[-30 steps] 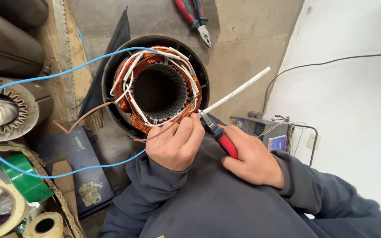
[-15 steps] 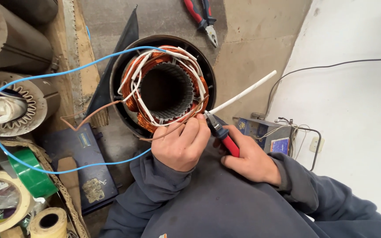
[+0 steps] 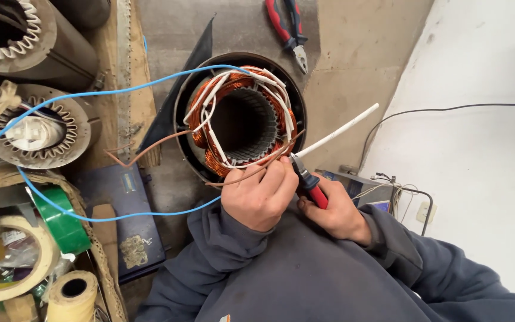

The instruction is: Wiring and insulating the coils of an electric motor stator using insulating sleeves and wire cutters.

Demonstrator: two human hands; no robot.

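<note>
A: Where are your hands at this moment?

B: Your left hand [image 3: 260, 197] is curled into a loose fist at the near rim of the motor stator [image 3: 241, 122]. Its fingertips pinch a thin copper wire [image 3: 251, 171] that runs along the lower edge of the copper winding [image 3: 210, 119]. Your right hand [image 3: 336, 213] is just beside it, closed around the red and black handles of the pliers [image 3: 309, 183]. The nose of the pliers points at the spot where the left fingers hold the wire. I cannot tell if it bites the wire, because the fingers cover it.

A: And the stator, where does it stand?

B: It stands upright on the concrete floor [image 3: 353, 65], directly in front of you, with the open bore facing up. White sleeves are laid over the winding, and one white sleeve tube [image 3: 338, 131] sticks out to the right, close to the tip of the pliers.

A: What is around it?

B: A blue wire [image 3: 90, 95] loops from the stator to the left. A second pair of red pliers [image 3: 287, 30] lies on the floor beyond the stator. On the left stand two other stators [image 3: 37, 128], and near you a roll of green tape [image 3: 61, 223] and a roll of beige tape [image 3: 7, 256].
</note>
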